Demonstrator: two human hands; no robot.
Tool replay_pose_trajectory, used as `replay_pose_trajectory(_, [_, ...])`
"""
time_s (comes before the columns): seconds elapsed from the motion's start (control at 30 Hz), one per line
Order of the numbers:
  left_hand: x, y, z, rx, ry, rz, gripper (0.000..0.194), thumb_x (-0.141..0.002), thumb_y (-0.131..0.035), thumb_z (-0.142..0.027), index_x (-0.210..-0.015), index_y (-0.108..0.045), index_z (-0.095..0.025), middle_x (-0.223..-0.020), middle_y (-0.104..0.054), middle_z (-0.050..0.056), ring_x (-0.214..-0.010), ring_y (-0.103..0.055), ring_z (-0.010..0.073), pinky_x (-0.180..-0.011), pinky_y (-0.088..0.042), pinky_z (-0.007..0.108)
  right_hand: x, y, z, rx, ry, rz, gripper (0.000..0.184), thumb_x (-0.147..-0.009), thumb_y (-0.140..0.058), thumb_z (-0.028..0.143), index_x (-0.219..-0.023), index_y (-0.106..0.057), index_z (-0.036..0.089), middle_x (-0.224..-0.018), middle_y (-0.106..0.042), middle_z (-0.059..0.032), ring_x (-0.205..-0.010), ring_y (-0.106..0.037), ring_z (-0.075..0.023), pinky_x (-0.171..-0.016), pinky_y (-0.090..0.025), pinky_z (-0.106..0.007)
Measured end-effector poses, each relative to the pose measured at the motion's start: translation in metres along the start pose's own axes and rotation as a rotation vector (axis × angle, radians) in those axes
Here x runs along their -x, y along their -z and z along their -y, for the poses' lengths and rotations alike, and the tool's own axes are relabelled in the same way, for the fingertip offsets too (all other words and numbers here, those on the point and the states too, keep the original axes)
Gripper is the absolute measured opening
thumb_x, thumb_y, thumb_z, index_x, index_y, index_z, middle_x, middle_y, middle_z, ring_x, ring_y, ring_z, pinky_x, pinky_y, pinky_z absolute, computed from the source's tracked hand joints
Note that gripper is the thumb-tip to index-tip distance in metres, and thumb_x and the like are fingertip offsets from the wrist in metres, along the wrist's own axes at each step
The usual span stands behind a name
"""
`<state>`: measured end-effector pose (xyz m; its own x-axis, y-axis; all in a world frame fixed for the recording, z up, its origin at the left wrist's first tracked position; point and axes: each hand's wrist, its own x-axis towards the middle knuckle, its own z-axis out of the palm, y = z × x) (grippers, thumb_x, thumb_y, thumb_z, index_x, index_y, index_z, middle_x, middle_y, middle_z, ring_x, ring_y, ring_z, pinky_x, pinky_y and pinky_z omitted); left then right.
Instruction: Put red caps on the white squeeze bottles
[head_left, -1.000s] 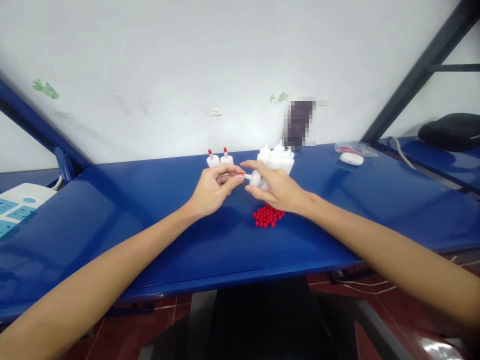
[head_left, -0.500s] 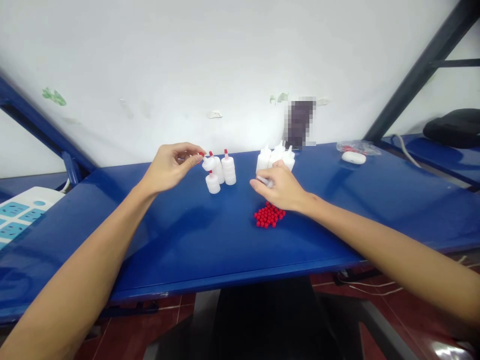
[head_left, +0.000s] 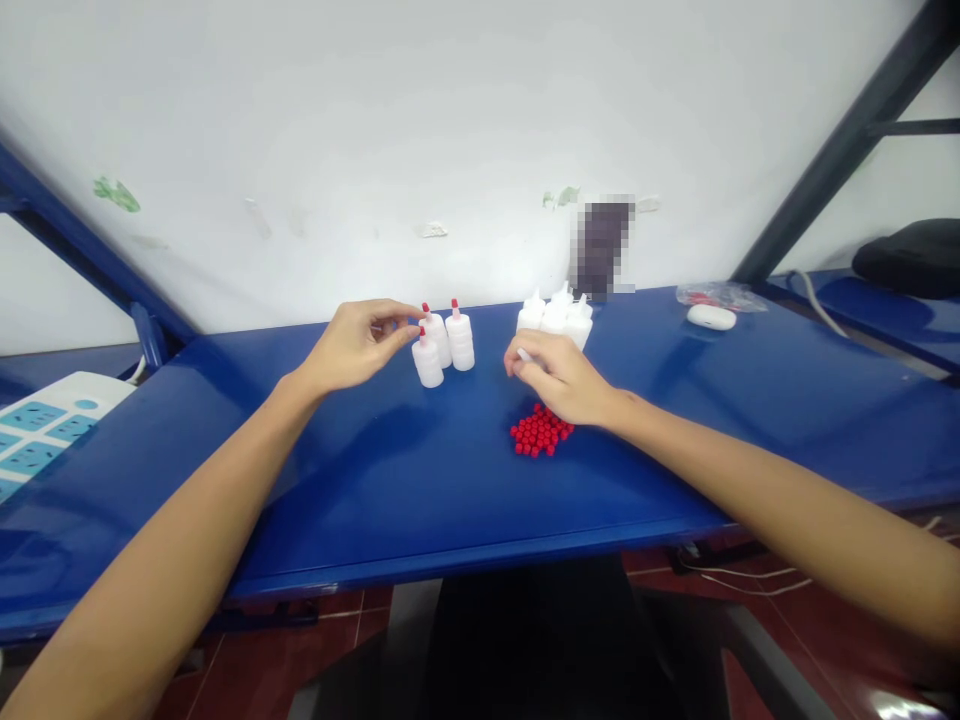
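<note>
If brushed by the left hand [head_left: 360, 345], grip unclear, the front bottle [head_left: 428, 364] risked being toppled; a nozzle [head_left: 523, 354] was gripped by the right hand [head_left: 559, 375].

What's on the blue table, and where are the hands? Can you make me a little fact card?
Table: blue
Red-capped bottles: three, standing close together
Left hand: fingertips at the front bottle's red cap; touching or not is unclear
Right hand: closed, a white tip poking out
Bottles without red caps: white, behind the right hand, partly hidden
Loose red caps: a pile, nearer the table's front edge
</note>
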<state>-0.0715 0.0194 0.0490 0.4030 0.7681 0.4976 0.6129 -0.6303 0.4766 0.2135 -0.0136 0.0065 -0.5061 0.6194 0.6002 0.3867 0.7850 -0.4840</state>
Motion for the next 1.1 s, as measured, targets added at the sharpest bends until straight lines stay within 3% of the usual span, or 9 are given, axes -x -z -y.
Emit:
replay_pose_trajectory(0.1, [0.002,-0.005,-0.011,-0.034,-0.08,-0.183,0.021,-0.086,-0.065,-0.033,-0.098,-0.076,-0.019,-0.084,-0.071,0.005,-0.064,-0.056,0.0134,-0.061,-0.043,0.026,0.0,-0.004,-0.004,-0.03,0.016,0.003,0.024,-0.099,-0.041,0.025,-0.1,-0.064,0.018,-0.092,-0.058,-0.0042,-0.072,-0.055,-0.014,-0.073,-0.045,-0.031])
replay_pose_trajectory(0.2, [0.007,-0.021,-0.026,-0.134,-0.301,-0.342,0.014,-0.086,-0.063,-0.025,-0.091,-0.076,-0.021,-0.081,-0.07,0.004,-0.065,-0.057,0.0138,-0.066,-0.047,0.028,0.001,-0.009,-0.006,-0.096,-0.032,0.033,0.028,-0.102,-0.041,0.032,-0.112,-0.064,0.021,-0.098,-0.059,-0.0038,-0.064,-0.055,-0.0109,-0.074,-0.048,-0.031])
replay_pose_trajectory(0.37, [0.017,-0.058,-0.039,-0.157,-0.671,-0.19,0.027,-0.088,-0.059,-0.013,-0.11,-0.07,-0.025,-0.101,-0.072,0.006,-0.091,-0.066,0.0171,-0.079,-0.052,0.029,0.0,-0.012,-0.001,-0.047,0.031,0.104,0.021,-0.1,-0.045,0.029,-0.094,-0.061,0.018,-0.085,-0.059,-0.0027,-0.075,-0.055,-0.0152,-0.072,-0.044,-0.03])
replay_pose_trajectory(0.53, [0.022,-0.072,-0.042,-0.138,-0.675,-0.093,0.03,-0.092,-0.056,-0.012,-0.117,-0.066,-0.026,-0.111,-0.072,0.007,-0.097,-0.067,0.0172,-0.081,-0.053,0.03,0.0,-0.01,0.003,-0.067,0.071,0.14,0.013,-0.095,-0.048,0.021,-0.082,-0.052,0.018,-0.076,-0.052,0.0009,-0.068,-0.048,-0.0132,-0.065,-0.038,-0.027])
replay_pose_trajectory(0.67, [0.022,-0.071,-0.045,-0.147,-0.673,-0.063,0.027,-0.092,-0.056,-0.013,-0.114,-0.066,-0.024,-0.11,-0.073,0.007,-0.097,-0.068,0.0173,-0.082,-0.054,0.03,0.002,-0.007,0.001,-0.112,0.084,0.177,0.018,-0.096,-0.049,0.031,-0.084,-0.052,0.018,-0.078,-0.052,0.0006,-0.07,-0.048,-0.0138,-0.065,-0.036,-0.028])
replay_pose_trajectory(0.8, [0.022,-0.074,-0.048,-0.123,-0.751,-0.083,0.029,-0.091,-0.058,-0.011,-0.118,-0.062,-0.022,-0.11,-0.072,0.008,-0.097,-0.068,0.017,-0.082,-0.056,0.029,0.004,-0.008,-0.002,-0.084,0.052,0.199,0.029,-0.101,-0.043,0.039,-0.082,-0.05,0.018,-0.079,-0.052,-0.0002,-0.07,-0.047,-0.0138,-0.065,-0.035,-0.029])
replay_pose_trajectory(1.1, [0.02,-0.081,-0.048,-0.094,-0.78,-0.152,0.029,-0.089,-0.062,-0.008,-0.115,-0.061,-0.02,-0.103,-0.072,0.006,-0.095,-0.065,0.0173,-0.083,-0.056,0.032,0.003,-0.003,0.008,-0.235,0.046,0.232,0.025,-0.103,-0.04,0.04,-0.086,-0.043,0.02,-0.079,-0.047,0.0014,-0.067,-0.043,-0.0124,-0.065,-0.037,-0.028])
